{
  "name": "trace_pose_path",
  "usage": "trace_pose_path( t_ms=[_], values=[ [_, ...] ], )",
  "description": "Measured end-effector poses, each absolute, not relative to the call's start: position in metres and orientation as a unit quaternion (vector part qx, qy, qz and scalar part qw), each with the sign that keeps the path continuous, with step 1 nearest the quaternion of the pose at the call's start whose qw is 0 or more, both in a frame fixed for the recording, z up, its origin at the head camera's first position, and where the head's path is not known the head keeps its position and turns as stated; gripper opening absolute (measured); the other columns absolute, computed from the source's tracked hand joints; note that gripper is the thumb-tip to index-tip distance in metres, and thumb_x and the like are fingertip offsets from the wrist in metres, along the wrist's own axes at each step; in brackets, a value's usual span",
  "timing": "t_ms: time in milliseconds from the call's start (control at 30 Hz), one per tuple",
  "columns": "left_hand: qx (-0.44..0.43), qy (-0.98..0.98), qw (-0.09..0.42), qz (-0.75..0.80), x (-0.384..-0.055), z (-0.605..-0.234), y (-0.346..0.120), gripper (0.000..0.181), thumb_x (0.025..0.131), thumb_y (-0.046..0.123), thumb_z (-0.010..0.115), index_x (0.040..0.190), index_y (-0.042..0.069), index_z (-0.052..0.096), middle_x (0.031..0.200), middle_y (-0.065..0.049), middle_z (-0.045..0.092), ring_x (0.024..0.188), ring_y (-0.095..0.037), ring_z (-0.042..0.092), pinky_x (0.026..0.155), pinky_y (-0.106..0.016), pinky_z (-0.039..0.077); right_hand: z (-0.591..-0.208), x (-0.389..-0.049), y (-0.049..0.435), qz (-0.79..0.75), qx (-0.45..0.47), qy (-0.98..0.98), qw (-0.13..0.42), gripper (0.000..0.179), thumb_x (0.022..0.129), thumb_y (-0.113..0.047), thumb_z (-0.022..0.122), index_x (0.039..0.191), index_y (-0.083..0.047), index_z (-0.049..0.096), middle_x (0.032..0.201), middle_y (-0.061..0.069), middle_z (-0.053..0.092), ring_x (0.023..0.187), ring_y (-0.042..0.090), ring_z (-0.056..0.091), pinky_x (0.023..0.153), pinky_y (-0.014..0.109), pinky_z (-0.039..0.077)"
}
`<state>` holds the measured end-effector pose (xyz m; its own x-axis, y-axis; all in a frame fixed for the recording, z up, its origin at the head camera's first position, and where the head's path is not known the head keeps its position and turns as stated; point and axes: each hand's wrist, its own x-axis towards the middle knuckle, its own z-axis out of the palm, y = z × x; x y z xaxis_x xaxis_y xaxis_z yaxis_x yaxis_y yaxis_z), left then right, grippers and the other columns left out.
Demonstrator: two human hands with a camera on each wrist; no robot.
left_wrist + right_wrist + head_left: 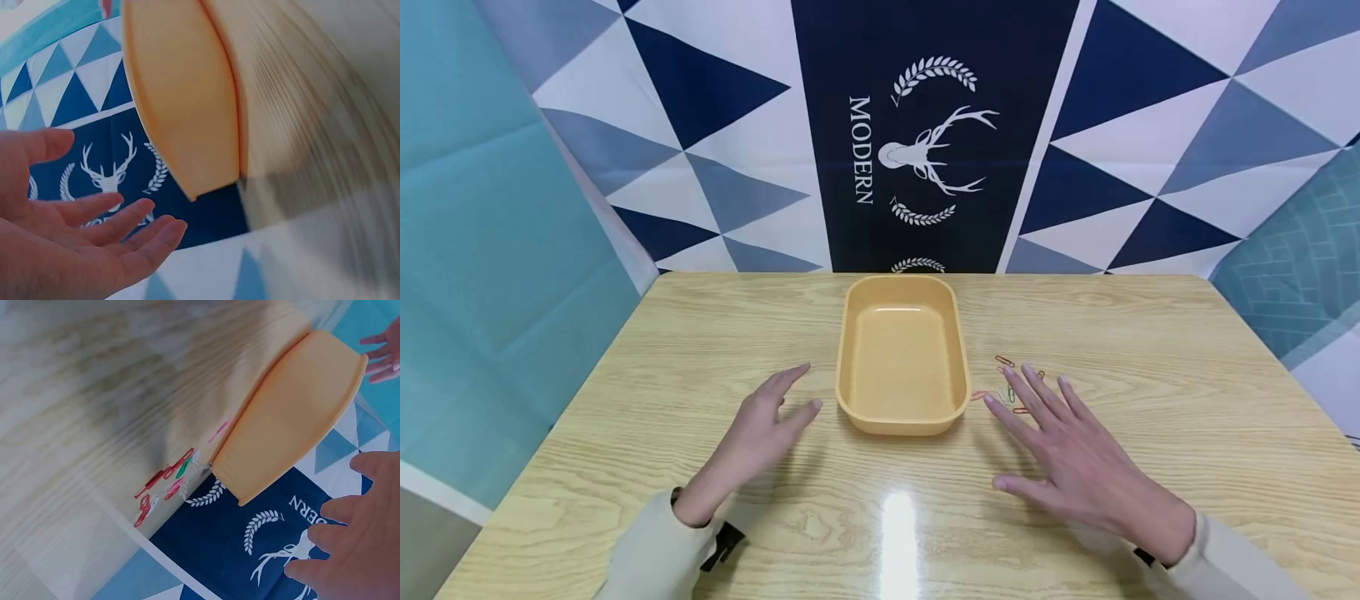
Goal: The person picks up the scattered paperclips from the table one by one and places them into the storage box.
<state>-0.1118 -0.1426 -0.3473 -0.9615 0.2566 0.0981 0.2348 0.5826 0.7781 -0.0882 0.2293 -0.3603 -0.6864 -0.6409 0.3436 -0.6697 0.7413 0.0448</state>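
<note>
Head view: empty left grip (756, 440) and right grip (1075, 467) are being held outstretched; pinching clips (184, 467) is seemingly being prepared.

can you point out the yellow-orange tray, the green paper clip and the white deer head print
Yellow-orange, rounded rectangular, plastic-looking tray (901, 367), head view: its bare inner floor.
Small green looped paper clip (183, 468), right wrist view: middle of its body.
White deer head print (910, 156), head view: the head's solid white part.

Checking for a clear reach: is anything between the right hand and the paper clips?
Nothing visible stands between the right hand and the paper clips. The orange tray is beside them, on the left in the head view, not in between.
</note>
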Motion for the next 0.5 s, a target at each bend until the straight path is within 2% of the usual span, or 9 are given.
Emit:
trace_pose_path(
  t_ms=[167,300,400,500],
  values=[
    [0.08,0.829,0.098,0.545,-0.129,-0.349,-0.145,0.053,0.099,0.018,0.054,0.145,-0.003,0.035,0.146,-0.021,0.037,0.131,-0.037,0.038,0.102,-0.051,0.042,-0.355,-0.093,0.228,0.052,0.356,-0.916,0.176,0.077,0.09,-0.063,0.051,0.144,-0.01,0.045,0.158,0.014,0.018,0.142,0.036,0.019,0.114,0.058,0.016],
    [0.032,0.75,0.158,0.641,-0.141,-0.353,-0.145,0.054,0.099,0.015,0.054,0.144,-0.004,0.032,0.14,-0.024,0.039,0.121,-0.036,0.045,0.091,-0.043,0.05,-0.352,-0.097,0.227,0.067,0.357,-0.913,0.187,0.075,0.092,-0.065,0.046,0.142,-0.008,0.048,0.154,0.016,0.028,0.139,0.038,0.026,0.113,0.058,0.021],
    [0.012,0.693,0.192,0.695,-0.148,-0.358,-0.143,0.054,0.098,0.012,0.055,0.143,-0.006,0.031,0.134,-0.024,0.04,0.114,-0.034,0.047,0.087,-0.039,0.051,-0.35,-0.1,0.225,0.083,0.349,-0.915,0.186,0.073,0.092,-0.063,0.049,0.14,-0.008,0.05,0.151,0.019,0.034,0.136,0.039,0.031,0.112,0.056,0.024],
    [0.002,0.656,0.212,0.724,-0.152,-0.363,-0.142,0.052,0.097,0.008,0.056,0.14,-0.008,0.032,0.127,-0.021,0.045,0.107,-0.03,0.05,0.089,-0.038,0.052,-0.347,-0.106,0.22,0.107,0.34,-0.917,0.178,0.071,0.091,-0.059,0.054,0.14,-0.007,0.05,0.148,0.021,0.037,0.136,0.04,0.032,0.112,0.055,0.025]
  ],
)
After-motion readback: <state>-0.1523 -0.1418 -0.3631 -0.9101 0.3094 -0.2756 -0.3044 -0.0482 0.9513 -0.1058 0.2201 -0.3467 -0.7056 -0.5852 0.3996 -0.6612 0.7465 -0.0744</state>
